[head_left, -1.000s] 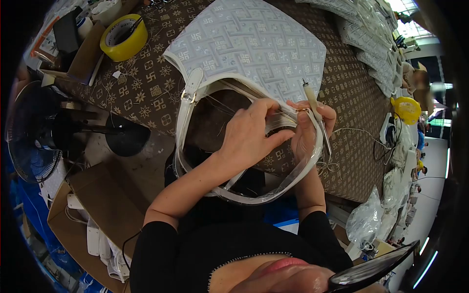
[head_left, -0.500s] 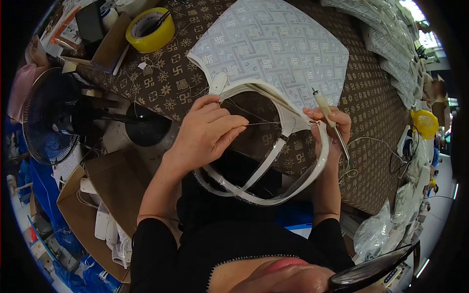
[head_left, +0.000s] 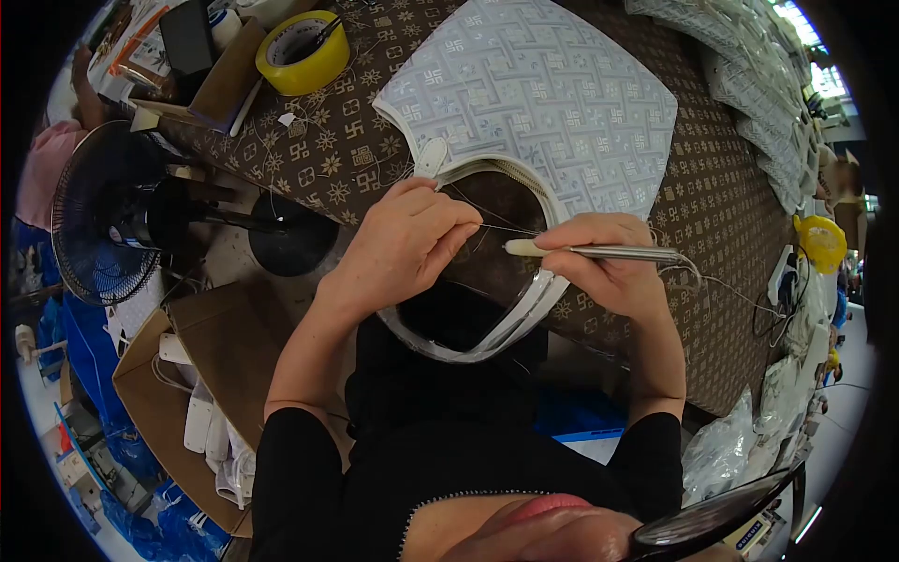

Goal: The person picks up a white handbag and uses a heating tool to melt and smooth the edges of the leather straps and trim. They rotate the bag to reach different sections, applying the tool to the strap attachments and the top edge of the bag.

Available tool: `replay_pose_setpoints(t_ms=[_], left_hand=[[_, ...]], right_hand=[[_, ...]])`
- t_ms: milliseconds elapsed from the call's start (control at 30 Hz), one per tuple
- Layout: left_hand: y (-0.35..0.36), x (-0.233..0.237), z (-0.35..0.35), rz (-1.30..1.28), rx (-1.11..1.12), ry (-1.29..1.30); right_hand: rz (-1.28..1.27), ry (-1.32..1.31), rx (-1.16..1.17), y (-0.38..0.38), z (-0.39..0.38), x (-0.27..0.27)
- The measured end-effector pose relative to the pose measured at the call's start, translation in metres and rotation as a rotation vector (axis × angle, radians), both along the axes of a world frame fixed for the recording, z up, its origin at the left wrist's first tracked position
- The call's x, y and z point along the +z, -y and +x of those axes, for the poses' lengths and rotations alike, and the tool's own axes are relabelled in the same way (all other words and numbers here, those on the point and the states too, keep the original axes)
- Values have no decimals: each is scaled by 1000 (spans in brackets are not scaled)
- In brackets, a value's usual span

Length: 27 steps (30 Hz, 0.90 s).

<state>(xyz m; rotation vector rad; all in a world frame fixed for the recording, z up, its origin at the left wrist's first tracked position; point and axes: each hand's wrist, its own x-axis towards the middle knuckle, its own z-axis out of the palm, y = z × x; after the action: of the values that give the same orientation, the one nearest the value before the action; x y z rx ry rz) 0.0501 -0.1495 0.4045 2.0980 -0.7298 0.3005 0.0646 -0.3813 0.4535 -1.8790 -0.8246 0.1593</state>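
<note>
A pale grey patterned handbag [head_left: 552,84] lies on the table, its zipped opening edged in white and facing me. A white strap [head_left: 459,353], wrapped in clear film, loops down over my lap. My left hand [head_left: 412,239] is closed, pinching a thin thread [head_left: 510,229] stretched taut toward the right. In my right hand [head_left: 609,258], closed, lies an awl-like tool [head_left: 627,252] with a cream end and a metal shaft, held nearly level beside the bag's edge. The right fingers hide where the thread ends. A white strap tab [head_left: 432,155] sits above my left hand.
A roll of yellow tape [head_left: 302,54] and a small cardboard box [head_left: 211,84] stand at the table's back left. A black fan [head_left: 112,215] is at the left, above an open carton [head_left: 201,375] of white parts. Wrapped bags [head_left: 763,131] line the right side.
My right hand has moved left and turned over, swinging the tool from upright to nearly level. The strap has shifted in toward the left. My left hand keeps its pinch on the thread.
</note>
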Motion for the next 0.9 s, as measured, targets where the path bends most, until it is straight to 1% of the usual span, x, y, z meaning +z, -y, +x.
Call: replay_pose_setpoints(t_ms=[67, 133, 167, 233, 300, 333, 367, 400, 467, 533, 600, 633, 700, 733, 767, 800, 833, 900], left_hand=[[0, 2, -1, 15, -5, -2], [0, 1, -2, 29, -12, -2], [0, -1, -2, 22, 6, 19], [-3, -2, -2, 14, 26, 40], [-6, -2, -2, 9, 21, -22], [-5, -3, -3, 7, 20, -24], [-3, -5, -3, -46, -12, -57], [-1, -6, -3, -97, -43, -88], [-4, -6, -3, -143, -30, -102], [-8, -3, -7, -191, -18, -123], [-14, 4, -17, -573, 110, -399], [-23, -2, -15, -748, 102, -362], [-39, -3, -3, -973, 302, -201], [-53, -5, 5, -1011, 488, -132], [-70, -7, 11, -1042, 676, -60], [-83, -3, 16, -973, 825, 17], [-82, -4, 14, -968, 824, 22], [-66, -1, 5, -600, 967, 200]], right_hand=[[-40, -18, 3, -4, 7, -3], [-49, 136, -82, -5, 14, -10], [-51, 137, -83, -6, 12, -11], [-2, 235, -176, -6, 9, -13], [-11, 269, -164, -5, 8, -16], [6, 303, -196, -5, 8, -17], [24, 339, -229, -4, 8, -18], [24, 342, -229, -2, 7, -19], [165, 173, -192, 4, 3, -20], [179, 164, -181, 7, 2, -18], [190, 153, -177, 12, -1, -18], [236, 111, -217, 15, -4, -18], [282, 73, -262, 22, -6, -18], [339, 53, -351, 27, -7, -19], [397, 32, -439, 33, -7, -20], [357, 104, -469, 39, -6, -22], [365, 105, -468, 44, -8, -24], [431, 91, -564, 48, -11, -27]])
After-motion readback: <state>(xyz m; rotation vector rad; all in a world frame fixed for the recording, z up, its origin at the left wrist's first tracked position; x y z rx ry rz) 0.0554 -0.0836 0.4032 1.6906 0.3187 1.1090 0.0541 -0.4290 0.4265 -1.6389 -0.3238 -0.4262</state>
